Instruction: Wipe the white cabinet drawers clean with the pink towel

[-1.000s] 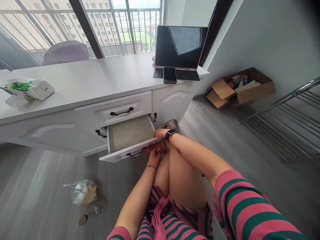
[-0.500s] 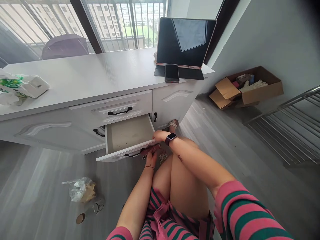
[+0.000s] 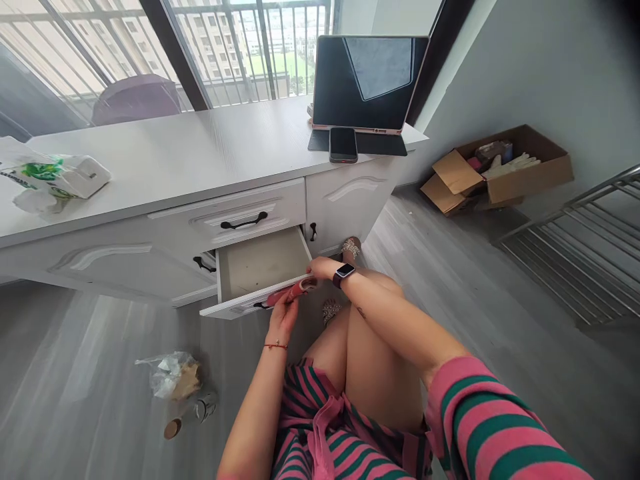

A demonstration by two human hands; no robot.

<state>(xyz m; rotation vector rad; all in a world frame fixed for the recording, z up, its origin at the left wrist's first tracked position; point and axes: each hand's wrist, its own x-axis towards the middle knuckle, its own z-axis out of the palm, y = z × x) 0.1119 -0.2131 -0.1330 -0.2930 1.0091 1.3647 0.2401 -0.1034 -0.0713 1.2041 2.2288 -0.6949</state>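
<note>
A white drawer (image 3: 227,309) is pulled out of the cabinet, and its pale inner floor shows a few specks. At its right front corner is my right hand (image 3: 323,268), with a watch on the wrist; its fingers are closed over the edge. My left hand (image 3: 284,315) is in front of the drawer face, gripping a red folded cloth (image 3: 294,291) by its lower side. The cloth lies across the drawer's black handle (image 3: 260,305) and hides much of it. Its exact make is hard to see.
On the white cabinet top (image 3: 200,150) stand a tablet (image 3: 367,83), a phone (image 3: 343,145) and a tissue pack (image 3: 65,177). A plastic bag (image 3: 173,375), a glass jar (image 3: 205,407) and a round lid (image 3: 173,429) lie on the floor. Right are a cardboard box (image 3: 530,183) and metal rack (image 3: 565,267).
My left hand has risen and moved left, bringing the red cloth up in front of the drawer face. My right hand stays at the drawer's corner. The view has shifted slightly.
</note>
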